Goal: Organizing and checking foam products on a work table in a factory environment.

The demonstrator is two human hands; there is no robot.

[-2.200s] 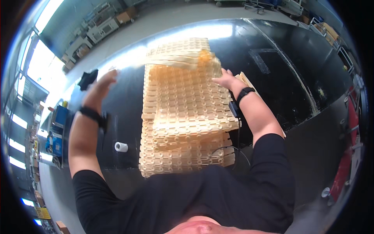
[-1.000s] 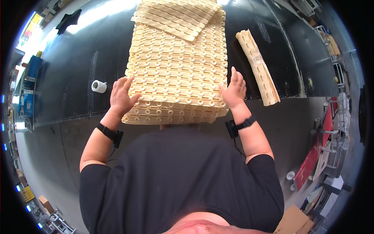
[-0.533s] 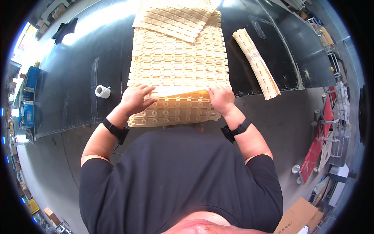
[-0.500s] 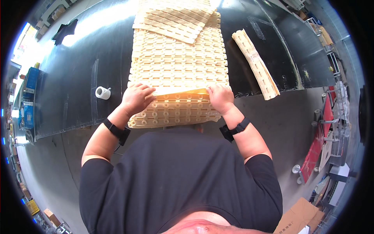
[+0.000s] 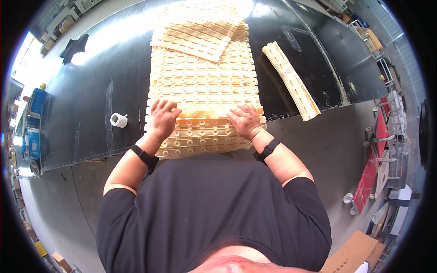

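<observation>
My left hand (image 5: 163, 117) and right hand (image 5: 246, 120) have come down from the mat's (image 5: 205, 86) sides onto its near end — fingers spread, pressing flat, clamped on nothing — so it's laid out ahead of my fingertips

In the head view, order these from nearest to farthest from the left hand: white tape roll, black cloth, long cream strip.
1. White tape roll: just left of the left hand.
2. Long cream strip: on the right, past the beige plastic mat.
3. Black cloth: far upper left.
</observation>
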